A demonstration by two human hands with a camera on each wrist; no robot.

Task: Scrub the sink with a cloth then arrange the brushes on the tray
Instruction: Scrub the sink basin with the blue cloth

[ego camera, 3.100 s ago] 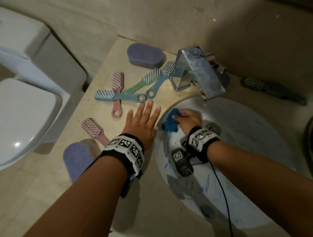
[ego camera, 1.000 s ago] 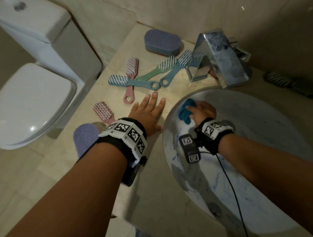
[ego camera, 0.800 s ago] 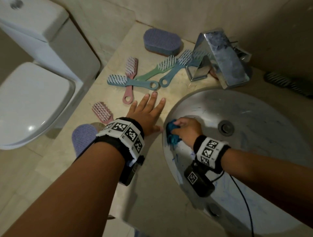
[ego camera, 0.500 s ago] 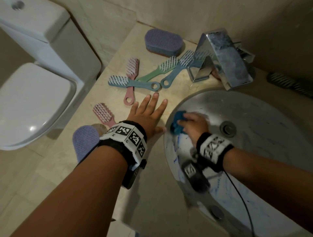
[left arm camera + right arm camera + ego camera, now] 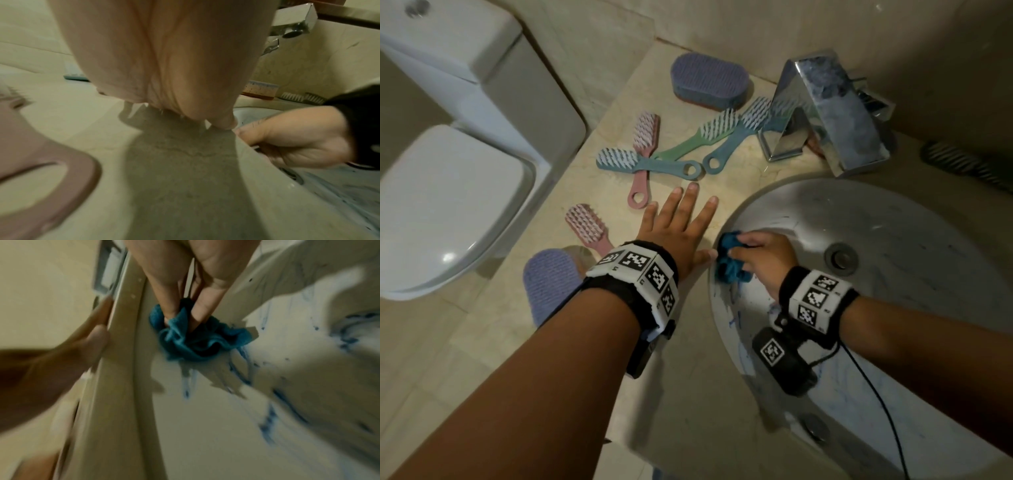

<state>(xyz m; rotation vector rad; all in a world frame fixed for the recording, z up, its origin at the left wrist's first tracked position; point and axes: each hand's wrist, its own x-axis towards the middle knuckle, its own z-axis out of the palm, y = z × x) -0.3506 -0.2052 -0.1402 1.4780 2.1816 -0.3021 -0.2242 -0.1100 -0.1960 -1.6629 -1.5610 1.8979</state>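
Down in the sink (image 5: pixel 893 240), the right hand (image 5: pixel 763 255) clutches a bunched blue cloth (image 5: pixel 729 263) against the basin's left wall, just inside the rim, above blue streaks. Beside it the left hand (image 5: pixel 678 233) lies flat with fingers spread on the counter (image 5: pixel 688 394), thumb at the sink's edge. Beyond its fingertips, several brushes (image 5: pixel 650 166) lie scattered near the tap (image 5: pixel 835 113).

Beige stone counter (image 5: pixel 688 394) around a sunken sink (image 5: pixel 893 240), left hand (image 5: pixel 678 229) pressed flat on it, pink, blue and green brushes (image 5: pixel 647 164) fanned beyond the fingertips, purple scrub pads (image 5: pixel 709 80) farther off, chrome tap (image 5: pixel 832 113) to their right.
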